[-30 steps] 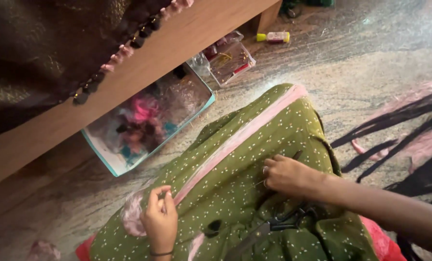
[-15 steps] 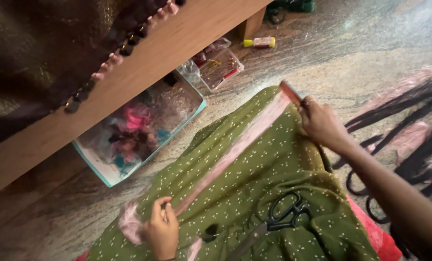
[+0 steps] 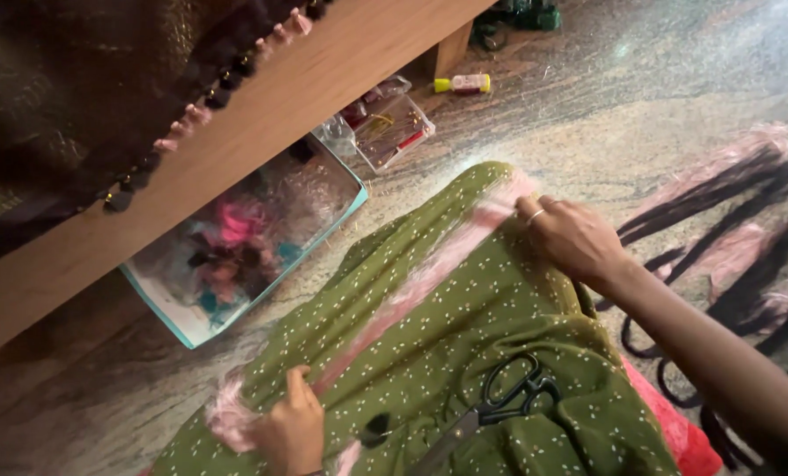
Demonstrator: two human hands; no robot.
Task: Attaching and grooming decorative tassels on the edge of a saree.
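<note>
**Pink strip pulled taut across the lap, scissors loose on the cloth**

Since half a second ago the right hand [image 3: 568,236] has come down from its raised position and now presses the far end of the pink strip [image 3: 429,273] against the green dotted fabric [image 3: 464,344], fingers curled over it; whether it pinches the strip or only pins it down I cannot tell. At the near end, the left hand [image 3: 292,427] is closed on the strip, thumb against fingers. The strip runs diagonally over the fabric between them. Black-handled scissors [image 3: 499,404] lie unheld on the fabric's slope (blades pointing toward the left hand). If the cloth is tugged, they could slide off or catch a finger. Pulling harder may also tear the fluffy strip or slip it from the right fingers.
</note>
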